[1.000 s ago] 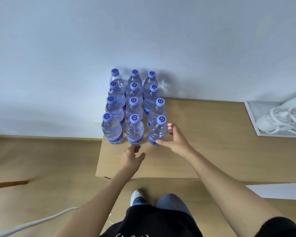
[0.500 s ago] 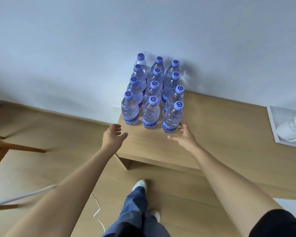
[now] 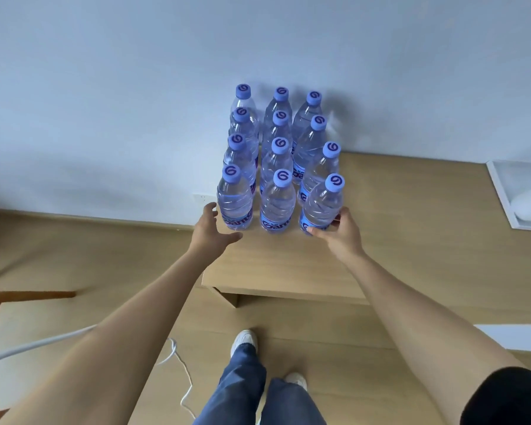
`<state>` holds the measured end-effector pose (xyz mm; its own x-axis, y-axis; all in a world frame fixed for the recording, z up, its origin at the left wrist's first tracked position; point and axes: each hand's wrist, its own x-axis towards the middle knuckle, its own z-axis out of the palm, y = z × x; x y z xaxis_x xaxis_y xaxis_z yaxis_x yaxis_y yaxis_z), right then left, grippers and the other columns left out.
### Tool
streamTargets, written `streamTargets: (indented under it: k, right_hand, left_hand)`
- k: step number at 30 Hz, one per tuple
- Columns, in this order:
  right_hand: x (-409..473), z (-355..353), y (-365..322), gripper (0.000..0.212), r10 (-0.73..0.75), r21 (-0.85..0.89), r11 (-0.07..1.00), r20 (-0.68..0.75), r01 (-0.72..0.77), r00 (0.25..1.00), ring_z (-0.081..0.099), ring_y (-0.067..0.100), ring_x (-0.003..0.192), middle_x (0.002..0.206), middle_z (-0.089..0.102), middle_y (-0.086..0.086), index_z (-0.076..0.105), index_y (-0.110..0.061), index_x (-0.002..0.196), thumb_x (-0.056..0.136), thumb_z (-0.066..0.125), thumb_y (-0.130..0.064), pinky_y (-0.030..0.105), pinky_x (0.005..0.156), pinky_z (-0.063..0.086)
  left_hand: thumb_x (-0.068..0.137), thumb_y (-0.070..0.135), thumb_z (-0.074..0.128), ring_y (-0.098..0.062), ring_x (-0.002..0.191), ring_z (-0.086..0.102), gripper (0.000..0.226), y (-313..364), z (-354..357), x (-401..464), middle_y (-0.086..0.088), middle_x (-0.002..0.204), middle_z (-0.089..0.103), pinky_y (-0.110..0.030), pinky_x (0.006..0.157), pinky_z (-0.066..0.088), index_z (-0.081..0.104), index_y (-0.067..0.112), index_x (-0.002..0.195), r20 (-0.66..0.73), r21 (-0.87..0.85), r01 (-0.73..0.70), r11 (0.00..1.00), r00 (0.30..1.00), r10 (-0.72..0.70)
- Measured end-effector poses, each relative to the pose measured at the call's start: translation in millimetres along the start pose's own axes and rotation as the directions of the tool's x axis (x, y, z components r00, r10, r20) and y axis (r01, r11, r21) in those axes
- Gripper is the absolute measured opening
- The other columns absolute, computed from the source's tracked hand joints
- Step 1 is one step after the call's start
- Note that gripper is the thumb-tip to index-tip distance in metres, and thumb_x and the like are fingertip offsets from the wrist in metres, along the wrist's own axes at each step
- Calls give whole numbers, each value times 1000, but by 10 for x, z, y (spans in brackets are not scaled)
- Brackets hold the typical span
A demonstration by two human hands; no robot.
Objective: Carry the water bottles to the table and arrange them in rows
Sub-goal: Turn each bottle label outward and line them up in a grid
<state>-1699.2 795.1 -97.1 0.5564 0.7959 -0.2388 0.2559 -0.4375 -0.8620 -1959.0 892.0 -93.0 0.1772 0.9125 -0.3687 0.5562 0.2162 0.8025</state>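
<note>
Several clear water bottles with blue caps stand in three straight lines on the low wooden table (image 3: 411, 240), against the wall. My right hand (image 3: 339, 237) grips the base of the front right bottle (image 3: 322, 204), thumb in front and fingers on its right side. My left hand (image 3: 210, 234) reaches with spread fingers beside the base of the front left bottle (image 3: 234, 200); I cannot tell whether it touches. The front middle bottle (image 3: 278, 204) stands between them, untouched.
A white tray (image 3: 503, 197) with white objects lies on the table at the far right. A white cable (image 3: 178, 357) trails over the wooden floor near my feet (image 3: 242, 342). A wooden furniture leg (image 3: 28, 294) shows at the left edge.
My left hand has risen from the table's corner to beside the front left bottle. My right hand has closed round the front right bottle's base. The view has drifted slightly.
</note>
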Motion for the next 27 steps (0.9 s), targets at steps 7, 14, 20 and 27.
streamTargets:
  k: [7,14,20,27]
  right_hand:
    - [-15,59,19,50,-47,77,996,-14,48,999,65,11,91,98,68,-6,56,-20,107,70,88,-5,6,72,49]
    - [-7,200,-70,52,-42,86,995,3,42,999,61,-10,86,95,66,-18,57,-20,108,70,87,-2,3,69,46]
    - [-12,221,-88,52,-39,58,998,-5,40,999,60,-18,80,95,64,-19,57,-20,108,69,87,-3,2,69,45]
    - [-30,233,-144,52,-31,57,998,2,31,1000,58,-12,87,95,63,-20,57,-22,107,69,88,-7,0,69,44]
  left_hand:
    - [68,21,87,5,92,58,67,139,17,165,25,102,58,-14,64,44,43,35,116,4,-98,-86,991,996,87]
    - [66,18,88,9,84,58,61,122,8,225,26,93,61,-17,66,48,47,36,108,12,-115,-88,989,996,90]
    - [65,16,88,11,84,58,63,132,23,232,25,93,62,-17,67,48,46,36,108,29,-110,-106,988,994,109]
    - [65,18,89,9,86,60,64,170,66,201,24,95,63,-11,65,47,47,34,111,52,-134,-123,983,990,131]
